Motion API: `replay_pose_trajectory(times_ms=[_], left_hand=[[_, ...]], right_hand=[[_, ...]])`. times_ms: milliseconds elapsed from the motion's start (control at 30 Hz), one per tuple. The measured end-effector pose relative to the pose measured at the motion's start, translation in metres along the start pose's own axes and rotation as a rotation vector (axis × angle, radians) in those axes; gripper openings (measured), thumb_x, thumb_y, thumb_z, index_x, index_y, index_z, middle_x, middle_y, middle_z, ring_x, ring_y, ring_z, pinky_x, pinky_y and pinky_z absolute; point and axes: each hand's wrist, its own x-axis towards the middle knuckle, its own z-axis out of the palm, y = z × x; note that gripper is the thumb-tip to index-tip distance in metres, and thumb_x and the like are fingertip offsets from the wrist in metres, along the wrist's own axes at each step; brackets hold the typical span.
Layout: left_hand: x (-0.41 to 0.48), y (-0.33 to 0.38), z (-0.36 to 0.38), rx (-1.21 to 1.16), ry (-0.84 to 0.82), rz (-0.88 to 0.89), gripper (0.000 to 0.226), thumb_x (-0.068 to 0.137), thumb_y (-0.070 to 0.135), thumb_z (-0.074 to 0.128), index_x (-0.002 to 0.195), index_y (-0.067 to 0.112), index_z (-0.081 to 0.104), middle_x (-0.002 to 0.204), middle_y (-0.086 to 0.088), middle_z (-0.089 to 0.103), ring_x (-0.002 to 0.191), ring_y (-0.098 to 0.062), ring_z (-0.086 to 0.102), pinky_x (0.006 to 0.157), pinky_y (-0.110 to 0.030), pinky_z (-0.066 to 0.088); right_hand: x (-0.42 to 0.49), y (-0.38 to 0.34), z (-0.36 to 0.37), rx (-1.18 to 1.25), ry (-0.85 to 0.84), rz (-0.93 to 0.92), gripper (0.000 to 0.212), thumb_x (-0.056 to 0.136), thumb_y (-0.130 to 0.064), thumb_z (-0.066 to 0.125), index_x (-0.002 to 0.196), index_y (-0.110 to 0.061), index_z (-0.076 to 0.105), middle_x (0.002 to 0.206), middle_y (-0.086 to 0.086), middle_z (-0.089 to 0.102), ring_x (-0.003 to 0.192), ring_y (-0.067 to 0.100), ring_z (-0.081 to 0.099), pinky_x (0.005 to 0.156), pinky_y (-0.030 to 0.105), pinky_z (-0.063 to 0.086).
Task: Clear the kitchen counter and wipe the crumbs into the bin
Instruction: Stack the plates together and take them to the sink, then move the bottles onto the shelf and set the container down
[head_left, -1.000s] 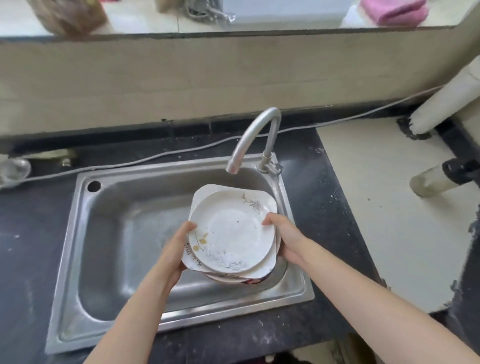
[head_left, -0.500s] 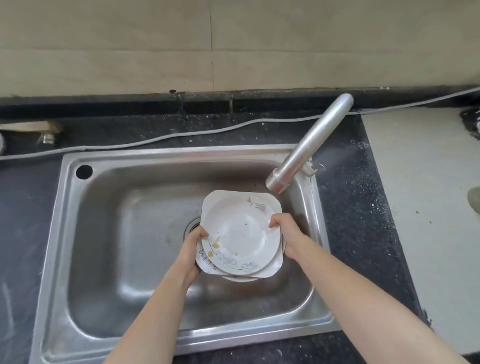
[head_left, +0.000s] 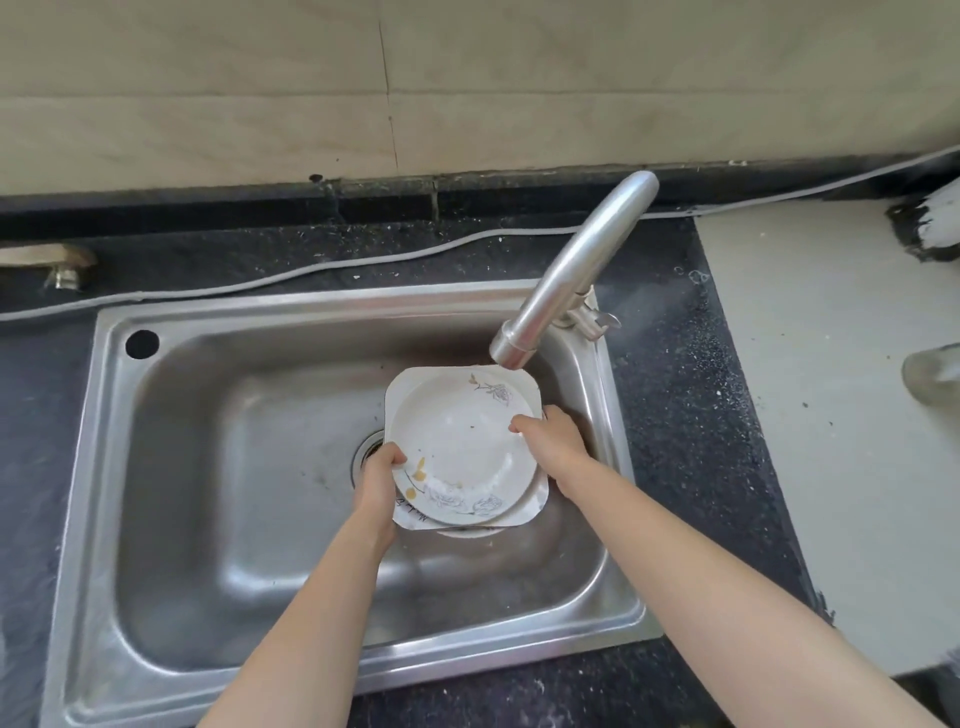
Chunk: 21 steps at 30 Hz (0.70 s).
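A stack of white plates (head_left: 460, 441) with flower prints sits low inside the steel sink (head_left: 208, 467), right of the drain (head_left: 370, 449). The top plate is round and carries a smear of crumbs; a squarish plate lies under it. My left hand (head_left: 382, 470) grips the stack's left rim with the thumb curled over the edge. At the right rim, my right hand (head_left: 550, 434) holds the stack with its thumb on top. The dark counter (head_left: 691, 415) is speckled with crumbs.
The steel tap (head_left: 571, 275) arches over the sink's back right, its spout just above the plates. A white cable (head_left: 311, 270) runs along the counter behind the sink. A pale board (head_left: 831, 415) lies at the right with a glass object (head_left: 935, 374) on it.
Both hands have lowered the plate stack deeper into the sink, toward the basin floor. The view has tilted down and closer to the sink.
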Motion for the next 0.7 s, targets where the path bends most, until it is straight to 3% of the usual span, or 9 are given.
replay_pose_trajectory(times_ms=[67,100,167,233,300,367,500,633,700], left_hand=[[-0.012,0.0,0.009,0.112,0.165,0.127,0.029,0.076,0.02,0.05,0.101,0.01,0.057,0.097,-0.011,0.063,0.082,-0.028,0.057,0.074,-0.034,0.044],[-0.017,0.001,0.012,0.151,0.242,0.207,0.033,0.077,0.02,0.052,0.109,0.01,0.055,0.104,-0.009,0.062,0.086,-0.027,0.057,0.075,-0.034,0.044],[-0.029,-0.001,0.02,0.254,0.352,0.339,0.046,0.081,0.02,0.056,0.125,0.008,0.049,0.122,-0.012,0.056,0.106,-0.029,0.054,0.091,-0.04,0.044],[-0.049,-0.004,0.031,0.353,0.409,0.438,0.054,0.083,0.021,0.058,0.132,0.003,0.044,0.134,-0.016,0.048,0.123,-0.031,0.044,0.103,-0.042,0.036],[-0.068,-0.009,0.045,0.454,0.438,0.542,0.054,0.084,0.021,0.059,0.132,0.002,0.043,0.137,-0.016,0.043,0.128,-0.03,0.039,0.104,-0.04,0.031],[-0.095,-0.02,0.068,0.542,0.346,0.668,0.047,0.085,0.019,0.058,0.129,0.005,0.047,0.136,-0.012,0.045,0.127,-0.027,0.039,0.104,-0.039,0.031],[-0.146,-0.057,0.126,0.676,0.086,0.79,0.032,0.086,0.015,0.053,0.117,0.01,0.06,0.122,-0.009,0.059,0.116,-0.024,0.052,0.1,-0.034,0.038],[-0.201,-0.119,0.192,0.804,-0.103,0.892,0.029,0.087,0.018,0.054,0.114,0.014,0.064,0.119,-0.004,0.061,0.109,-0.022,0.055,0.095,-0.03,0.04],[-0.222,-0.155,0.22,0.871,-0.204,0.878,0.028,0.088,0.02,0.053,0.114,0.016,0.064,0.122,-0.004,0.061,0.107,-0.026,0.058,0.097,-0.036,0.044]], right_hand=[[-0.016,0.002,-0.003,-0.085,0.038,-0.073,0.05,0.08,-0.023,0.059,0.126,-0.008,0.048,0.122,0.007,0.058,0.108,0.028,0.056,0.086,0.034,0.046],[-0.023,0.003,-0.004,-0.115,0.042,-0.119,0.044,0.08,-0.022,0.059,0.121,-0.01,0.05,0.119,0.005,0.059,0.106,0.026,0.056,0.082,0.032,0.045],[-0.04,0.008,-0.009,-0.17,0.042,-0.22,0.028,0.081,-0.02,0.058,0.108,-0.016,0.052,0.108,0.0,0.06,0.101,0.023,0.058,0.074,0.029,0.042],[-0.062,0.018,-0.024,-0.2,0.042,-0.306,0.036,0.084,-0.021,0.058,0.119,-0.017,0.051,0.117,0.0,0.057,0.106,0.02,0.055,0.079,0.028,0.04],[-0.079,0.029,-0.039,-0.209,0.077,-0.354,0.051,0.086,-0.024,0.058,0.135,-0.016,0.043,0.134,0.001,0.049,0.12,0.02,0.049,0.093,0.028,0.038],[-0.101,0.045,-0.066,-0.207,0.141,-0.405,0.052,0.087,-0.023,0.057,0.136,-0.016,0.042,0.137,0.002,0.047,0.124,0.02,0.046,0.099,0.03,0.036],[-0.143,0.102,-0.129,-0.202,0.261,-0.439,0.047,0.088,-0.023,0.055,0.133,-0.018,0.044,0.134,-0.001,0.048,0.12,0.018,0.049,0.093,0.027,0.038],[-0.182,0.182,-0.202,-0.142,0.417,-0.359,0.047,0.087,-0.025,0.055,0.132,-0.018,0.045,0.134,0.0,0.05,0.118,0.017,0.05,0.089,0.025,0.039],[-0.199,0.224,-0.238,-0.11,0.471,-0.308,0.046,0.088,-0.025,0.056,0.131,-0.016,0.046,0.133,0.003,0.051,0.117,0.019,0.051,0.089,0.026,0.04]])
